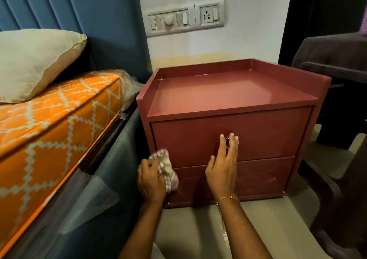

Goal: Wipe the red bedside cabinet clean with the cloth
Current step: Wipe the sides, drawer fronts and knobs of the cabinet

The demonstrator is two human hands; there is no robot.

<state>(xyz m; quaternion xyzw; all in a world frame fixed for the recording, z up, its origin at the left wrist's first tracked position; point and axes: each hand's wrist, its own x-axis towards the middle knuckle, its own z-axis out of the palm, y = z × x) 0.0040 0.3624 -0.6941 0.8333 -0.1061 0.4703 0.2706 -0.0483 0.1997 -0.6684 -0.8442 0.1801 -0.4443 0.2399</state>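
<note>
The red bedside cabinet (258, 137) stands on the floor against the wall, with a rimmed top and two drawers, both closed. My left hand (151, 181) grips a bunched checked cloth (164, 167) at the left edge of the cabinet front, where the two drawers meet. My right hand (223, 163) reaches up the front, and its fingertips close around the small metal knob (228, 142) of the upper drawer. White dusty smears show on the lower drawer.
A bed with an orange patterned mattress (49, 123) and a beige pillow (33, 60) stands close on the left. A switch and socket panel (184, 18) is on the wall above. A dark plastic chair (341, 131) crowds the right side. Grey floor lies below.
</note>
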